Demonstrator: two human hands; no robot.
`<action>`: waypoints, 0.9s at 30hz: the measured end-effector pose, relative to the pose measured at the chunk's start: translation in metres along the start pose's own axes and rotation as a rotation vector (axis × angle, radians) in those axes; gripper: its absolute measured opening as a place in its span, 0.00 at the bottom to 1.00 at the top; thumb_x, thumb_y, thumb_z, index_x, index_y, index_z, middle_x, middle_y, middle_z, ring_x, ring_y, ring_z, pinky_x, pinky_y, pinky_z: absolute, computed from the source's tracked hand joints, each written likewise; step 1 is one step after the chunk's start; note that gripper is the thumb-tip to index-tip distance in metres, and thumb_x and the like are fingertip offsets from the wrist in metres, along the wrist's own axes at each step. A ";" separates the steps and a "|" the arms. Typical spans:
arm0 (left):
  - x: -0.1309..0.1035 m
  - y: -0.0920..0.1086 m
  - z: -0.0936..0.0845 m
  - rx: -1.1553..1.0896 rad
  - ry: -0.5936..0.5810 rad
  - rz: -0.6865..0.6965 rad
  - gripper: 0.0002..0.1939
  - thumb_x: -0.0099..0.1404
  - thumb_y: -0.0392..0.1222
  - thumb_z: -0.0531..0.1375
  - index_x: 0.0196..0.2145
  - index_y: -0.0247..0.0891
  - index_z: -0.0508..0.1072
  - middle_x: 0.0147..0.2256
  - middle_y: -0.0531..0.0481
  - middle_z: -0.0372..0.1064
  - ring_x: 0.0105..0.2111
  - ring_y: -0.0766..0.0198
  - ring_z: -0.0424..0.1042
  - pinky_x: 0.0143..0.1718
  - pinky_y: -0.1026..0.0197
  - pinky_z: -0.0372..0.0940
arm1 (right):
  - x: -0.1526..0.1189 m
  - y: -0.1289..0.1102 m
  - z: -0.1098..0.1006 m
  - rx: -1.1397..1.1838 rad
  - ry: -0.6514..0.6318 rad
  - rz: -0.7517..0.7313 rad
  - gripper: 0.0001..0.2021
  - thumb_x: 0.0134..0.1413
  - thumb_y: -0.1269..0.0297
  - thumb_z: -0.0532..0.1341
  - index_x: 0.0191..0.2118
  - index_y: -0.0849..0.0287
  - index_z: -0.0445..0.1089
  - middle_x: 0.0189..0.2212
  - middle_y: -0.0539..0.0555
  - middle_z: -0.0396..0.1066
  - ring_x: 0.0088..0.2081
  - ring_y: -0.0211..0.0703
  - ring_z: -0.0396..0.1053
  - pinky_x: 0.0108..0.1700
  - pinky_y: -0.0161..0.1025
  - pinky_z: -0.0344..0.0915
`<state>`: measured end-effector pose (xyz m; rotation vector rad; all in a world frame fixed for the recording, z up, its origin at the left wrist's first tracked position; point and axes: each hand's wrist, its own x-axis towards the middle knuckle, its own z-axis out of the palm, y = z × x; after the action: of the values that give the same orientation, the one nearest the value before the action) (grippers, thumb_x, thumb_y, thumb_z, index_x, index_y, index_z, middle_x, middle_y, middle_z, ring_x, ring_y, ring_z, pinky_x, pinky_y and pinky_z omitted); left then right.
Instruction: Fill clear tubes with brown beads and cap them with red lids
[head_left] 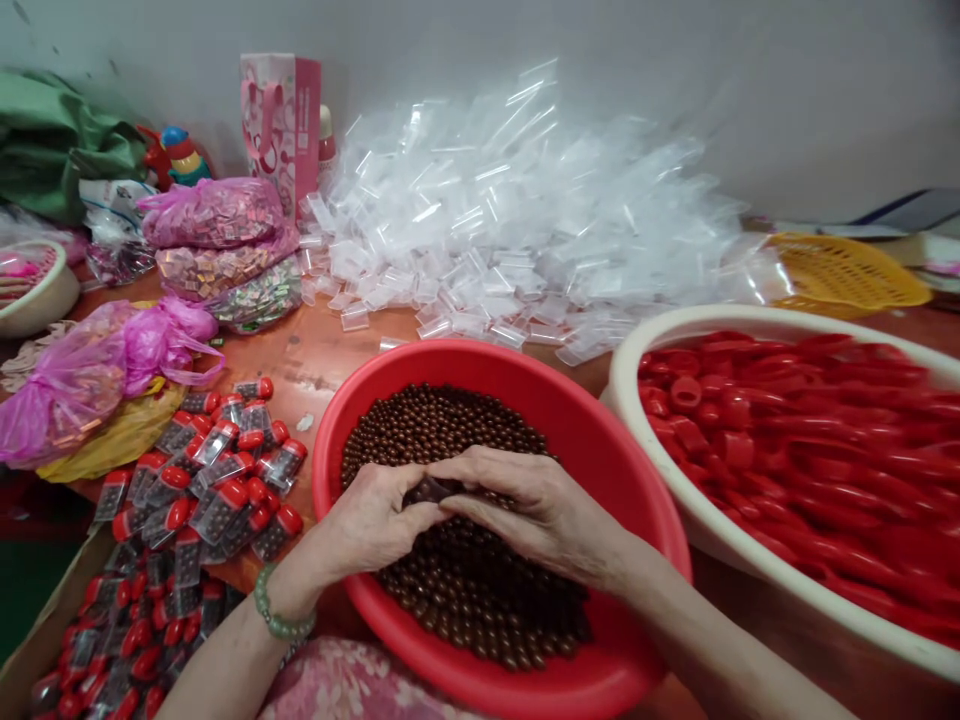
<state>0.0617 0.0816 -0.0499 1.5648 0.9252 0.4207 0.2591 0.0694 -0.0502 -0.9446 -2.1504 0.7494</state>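
Over the red basin (pixel 600 440) of brown beads (pixel 442 425) at the desk's near edge, left hand (pixel 375 520) and right hand (pixel 525 505) together pinch a small clear tube (pixel 429 489); capped filled tubes (pixel 217 480) lie left.

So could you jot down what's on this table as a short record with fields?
Hands: left hand and right hand meet over the round red plastic basin, pinching something small, unclear what.
Basin contents: small brown beads.
Person's left: pile of red-capped clear vials.
Person's right: white basin of red plastic caps.
Behind: heap of clear plastic tubes.
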 end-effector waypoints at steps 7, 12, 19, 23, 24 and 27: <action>0.003 -0.003 -0.002 -0.232 0.043 -0.057 0.13 0.60 0.38 0.59 0.42 0.33 0.76 0.39 0.47 0.75 0.39 0.61 0.70 0.43 0.62 0.61 | -0.003 0.004 -0.007 0.034 0.092 0.126 0.02 0.59 0.70 0.60 0.37 0.56 0.69 0.30 0.51 0.74 0.31 0.38 0.72 0.34 0.33 0.69; 0.004 -0.006 -0.003 -0.384 0.047 -0.084 0.12 0.57 0.38 0.62 0.40 0.31 0.75 0.36 0.48 0.73 0.36 0.63 0.69 0.42 0.62 0.60 | 0.001 0.000 -0.009 -0.005 0.101 0.101 0.05 0.58 0.69 0.61 0.40 0.56 0.68 0.32 0.52 0.72 0.32 0.38 0.70 0.33 0.33 0.67; 0.004 -0.005 -0.004 -0.450 0.033 -0.072 0.11 0.56 0.39 0.63 0.36 0.31 0.74 0.34 0.49 0.70 0.36 0.63 0.67 0.43 0.60 0.59 | 0.013 -0.007 -0.006 -0.055 0.010 0.046 0.02 0.60 0.70 0.59 0.36 0.57 0.67 0.30 0.51 0.69 0.31 0.37 0.67 0.32 0.33 0.65; 0.004 -0.006 -0.004 -0.444 0.011 -0.096 0.10 0.55 0.39 0.63 0.35 0.31 0.74 0.30 0.51 0.68 0.31 0.67 0.63 0.38 0.63 0.57 | 0.012 -0.006 -0.006 -0.046 0.018 0.130 0.06 0.59 0.67 0.60 0.31 0.56 0.63 0.25 0.49 0.66 0.27 0.35 0.64 0.29 0.32 0.63; 0.004 -0.006 -0.004 -0.433 0.010 -0.100 0.10 0.55 0.39 0.63 0.35 0.31 0.74 0.30 0.52 0.67 0.31 0.67 0.63 0.37 0.63 0.57 | 0.012 -0.007 -0.006 -0.039 0.006 0.146 0.06 0.59 0.67 0.60 0.31 0.56 0.63 0.25 0.49 0.66 0.26 0.35 0.63 0.29 0.32 0.63; 0.004 -0.007 -0.004 -0.412 0.013 -0.094 0.09 0.55 0.39 0.62 0.34 0.32 0.73 0.30 0.52 0.67 0.31 0.67 0.62 0.37 0.63 0.57 | 0.013 -0.007 -0.007 -0.023 -0.029 0.138 0.03 0.59 0.67 0.60 0.34 0.56 0.65 0.27 0.49 0.68 0.28 0.36 0.65 0.30 0.32 0.63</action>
<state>0.0590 0.0873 -0.0568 1.1402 0.8550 0.5182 0.2543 0.0769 -0.0364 -1.1096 -2.1394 0.8117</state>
